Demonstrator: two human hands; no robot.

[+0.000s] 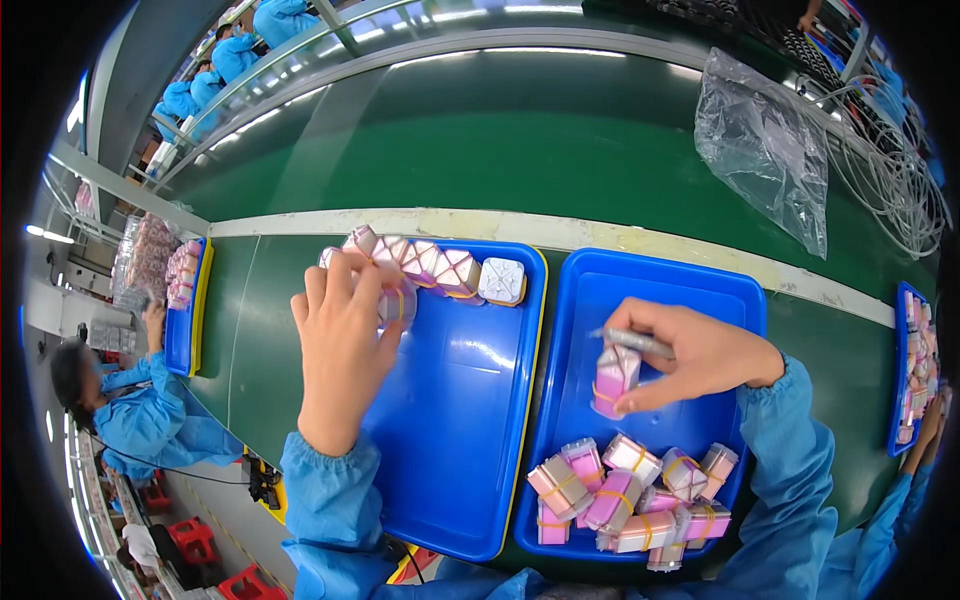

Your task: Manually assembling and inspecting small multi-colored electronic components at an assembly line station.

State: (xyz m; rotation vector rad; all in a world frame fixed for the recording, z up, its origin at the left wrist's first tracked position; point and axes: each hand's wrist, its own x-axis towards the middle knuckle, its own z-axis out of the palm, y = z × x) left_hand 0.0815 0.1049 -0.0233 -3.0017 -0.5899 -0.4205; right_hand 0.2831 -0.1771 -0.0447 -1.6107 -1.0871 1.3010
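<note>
My left hand (343, 345) is at the upper left of the left blue tray (460, 400), its fingers and thumb round a small pink-and-white box (398, 300) in clear wrap, partly hidden and blurred. Beside it, several similar boxes (421, 262) stand in a row along the tray's far edge, the nearest to the right being a white-topped box (502, 280). Over the right blue tray (665, 275), my right hand (690, 355) grips a pink-and-white box (612, 380) with a yellow band. A grey pen-like tool (640, 343) lies across the same hand's fingers.
Several banded boxes (620, 500) lie piled at the right tray's near end. Farther out are a clear plastic bag (765, 145) and coiled cables (890, 190). Other box-filled trays stand at far left (183, 330) and far right (902, 370); a co-worker in blue (150, 410) sits at left.
</note>
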